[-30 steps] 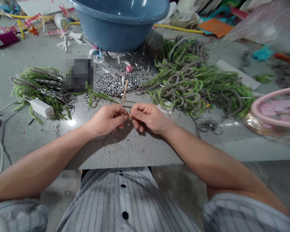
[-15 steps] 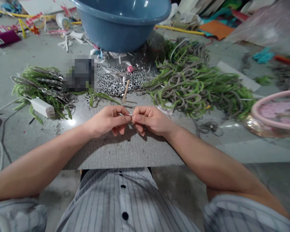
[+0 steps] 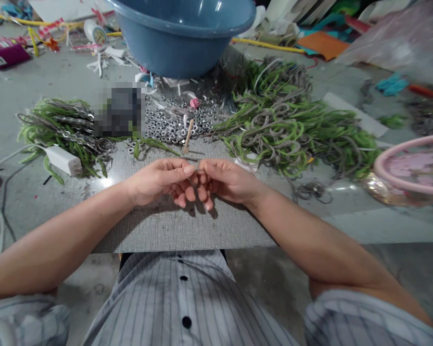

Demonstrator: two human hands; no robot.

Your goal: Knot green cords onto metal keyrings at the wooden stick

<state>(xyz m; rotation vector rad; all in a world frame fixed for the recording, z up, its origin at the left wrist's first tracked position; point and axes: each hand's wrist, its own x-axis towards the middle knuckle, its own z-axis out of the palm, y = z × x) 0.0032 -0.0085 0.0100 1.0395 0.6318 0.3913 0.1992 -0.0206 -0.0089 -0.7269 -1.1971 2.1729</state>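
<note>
My left hand point(image 3: 166, 180) and my right hand point(image 3: 225, 180) meet above the grey table point(image 3: 162, 223), fingertips almost touching. Pinched between thumbs and forefingers is a small thin metal piece point(image 3: 192, 181), mostly covered by the fingers; its exact kind cannot be made out. The other fingers of both hands curl loosely below it. Just beyond the hands lie a thin wooden stick point(image 3: 188, 136) and a green cord point(image 3: 155, 143). Farther back, many small metal nuts or ring-shaped pieces point(image 3: 198, 117) are scattered.
A blue basin point(image 3: 180, 48) stands behind the metal pieces. Green and grey cords pile up at right point(image 3: 288, 125); a corded bundle with metal parts point(image 3: 68, 122) lies left. A white adapter point(image 3: 63, 160) rests nearby. A pink-rimmed object point(image 3: 414, 144) occupies the right edge.
Both hands have turned slightly, so more of the curled lower fingers shows. The left thumb has shifted up, and the thin metal piece now reaches down between the fingers.
</note>
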